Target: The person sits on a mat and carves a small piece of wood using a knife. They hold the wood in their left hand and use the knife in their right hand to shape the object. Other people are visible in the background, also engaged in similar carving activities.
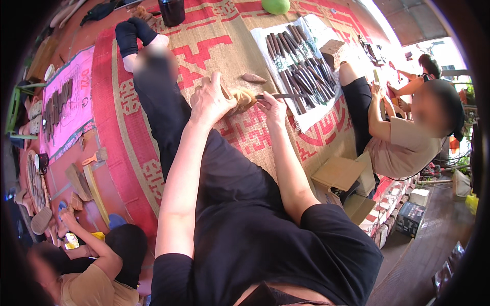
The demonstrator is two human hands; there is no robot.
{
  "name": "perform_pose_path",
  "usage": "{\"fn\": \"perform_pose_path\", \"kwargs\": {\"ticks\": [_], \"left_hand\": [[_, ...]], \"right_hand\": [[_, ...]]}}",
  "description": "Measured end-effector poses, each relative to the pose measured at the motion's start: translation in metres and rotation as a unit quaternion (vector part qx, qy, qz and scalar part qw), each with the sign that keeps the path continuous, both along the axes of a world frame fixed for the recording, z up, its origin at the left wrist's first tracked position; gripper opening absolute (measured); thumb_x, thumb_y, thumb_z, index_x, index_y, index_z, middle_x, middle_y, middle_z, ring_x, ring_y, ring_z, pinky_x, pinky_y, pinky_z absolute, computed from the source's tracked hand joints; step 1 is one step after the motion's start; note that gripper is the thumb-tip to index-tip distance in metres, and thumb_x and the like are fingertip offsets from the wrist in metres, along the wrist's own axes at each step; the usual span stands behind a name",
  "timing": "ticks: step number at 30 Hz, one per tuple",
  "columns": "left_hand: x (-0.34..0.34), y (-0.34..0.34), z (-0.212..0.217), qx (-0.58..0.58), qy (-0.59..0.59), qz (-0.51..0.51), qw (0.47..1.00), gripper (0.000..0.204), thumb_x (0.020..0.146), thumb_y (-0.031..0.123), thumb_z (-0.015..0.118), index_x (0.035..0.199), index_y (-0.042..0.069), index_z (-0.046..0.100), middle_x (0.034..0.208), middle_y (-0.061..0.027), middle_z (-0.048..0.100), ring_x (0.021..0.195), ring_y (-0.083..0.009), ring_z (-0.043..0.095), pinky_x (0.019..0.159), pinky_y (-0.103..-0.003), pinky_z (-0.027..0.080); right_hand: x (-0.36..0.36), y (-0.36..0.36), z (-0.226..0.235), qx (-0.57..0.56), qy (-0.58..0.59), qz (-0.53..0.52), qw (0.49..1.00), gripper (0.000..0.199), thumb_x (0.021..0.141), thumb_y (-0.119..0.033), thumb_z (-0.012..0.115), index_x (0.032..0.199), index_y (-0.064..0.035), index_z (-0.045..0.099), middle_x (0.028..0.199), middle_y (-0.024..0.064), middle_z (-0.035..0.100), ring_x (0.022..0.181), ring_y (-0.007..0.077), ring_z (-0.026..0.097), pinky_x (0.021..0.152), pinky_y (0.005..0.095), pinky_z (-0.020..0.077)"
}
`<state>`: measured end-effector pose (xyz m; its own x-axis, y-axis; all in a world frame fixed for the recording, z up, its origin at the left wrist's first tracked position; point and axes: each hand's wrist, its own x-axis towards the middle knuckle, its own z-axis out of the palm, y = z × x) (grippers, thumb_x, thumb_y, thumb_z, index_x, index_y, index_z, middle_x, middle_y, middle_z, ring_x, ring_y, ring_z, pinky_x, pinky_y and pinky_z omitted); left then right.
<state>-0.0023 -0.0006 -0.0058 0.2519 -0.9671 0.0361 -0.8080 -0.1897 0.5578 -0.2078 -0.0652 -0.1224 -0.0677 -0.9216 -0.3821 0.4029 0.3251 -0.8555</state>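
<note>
- I see a small pale wooden workpiece that sits over the woven mat, just past my outstretched leg, so both hands can reach it from above.
- My left hand is closed over the near side of the workpiece; I judge this grip is to keep it steady against the push of the tool.
- My right hand is pinched around a slim carving chisel, which lies almost level with its tip at the wood; the low angle suits shaving, I think.
- Both forearms come up from the lower edge, the left one long and nearly straight, the right one bent a little inward at the wrist.
- A row of dark-handled chisels lies on a white cloth just beyond the right hand, near enough to change tools.
- A small wood offcut rests on the mat near the workpiece.
- A seated person works at the right, and another person at the lower left, both well apart from my hands.
</note>
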Motion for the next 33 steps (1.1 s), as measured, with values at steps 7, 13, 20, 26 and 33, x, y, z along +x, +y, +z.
{"fn": "perform_pose_path", "kwargs": {"ticks": [7, 13, 20, 26, 33], "left_hand": [[0.002, -0.001, 0.003, 0.009, -0.002, 0.008, 1.000, 0.060, 0.072, 0.033, 0.073, 0.117, 0.008, 0.042, 0.106, -0.0227, 0.059, 0.095, -0.0408, 0.063, 0.080, -0.047, 0.052], [0.002, -0.003, -0.002, -0.004, -0.008, 0.004, 1.000, 0.059, 0.073, 0.034, 0.073, 0.116, 0.007, 0.043, 0.107, -0.0230, 0.059, 0.094, -0.0404, 0.063, 0.079, -0.047, 0.052], [0.000, 0.000, 0.003, 0.004, -0.002, 0.002, 1.000, 0.059, 0.073, 0.034, 0.072, 0.117, 0.007, 0.043, 0.106, -0.0229, 0.060, 0.096, -0.0401, 0.063, 0.081, -0.047, 0.052], [0.004, -0.003, -0.003, -0.013, 0.020, 0.003, 1.000, 0.064, 0.070, 0.036, 0.075, 0.117, 0.008, 0.043, 0.105, -0.0261, 0.057, 0.094, -0.0438, 0.063, 0.080, -0.049, 0.052], [0.002, 0.000, 0.004, 0.014, 0.010, 0.005, 1.000, 0.062, 0.072, 0.034, 0.073, 0.119, 0.008, 0.043, 0.110, -0.0233, 0.058, 0.098, -0.0392, 0.063, 0.083, -0.046, 0.051]], "right_hand": [[0.009, -0.004, 0.004, -0.005, 0.012, -0.005, 1.000, 0.014, 0.080, -0.005, 0.070, 0.087, -0.0004, 0.058, 0.078, 0.0131, 0.068, 0.063, 0.0205, 0.068, 0.053, 0.0274, 0.0554], [-0.008, -0.011, -0.005, 0.019, 0.001, -0.046, 0.999, 0.013, 0.084, -0.007, 0.067, 0.090, -0.0011, 0.057, 0.085, 0.0152, 0.068, 0.069, 0.0228, 0.068, 0.058, 0.0310, 0.0580], [0.005, -0.008, -0.003, 0.009, 0.055, 0.041, 0.998, 0.013, 0.084, -0.008, 0.068, 0.091, -0.0021, 0.058, 0.087, 0.0133, 0.069, 0.066, 0.0194, 0.068, 0.057, 0.0279, 0.0569], [-0.002, -0.023, -0.015, 0.050, 0.010, -0.088, 0.995, 0.014, 0.083, -0.006, 0.068, 0.088, 0.0011, 0.056, 0.081, 0.0180, 0.067, 0.063, 0.0263, 0.068, 0.056, 0.0334, 0.0586], [0.008, -0.004, 0.006, 0.021, 0.021, 0.027, 0.999, 0.013, 0.083, -0.007, 0.069, 0.090, -0.0028, 0.059, 0.085, 0.0129, 0.069, 0.068, 0.0208, 0.068, 0.056, 0.0289, 0.0567]]}}
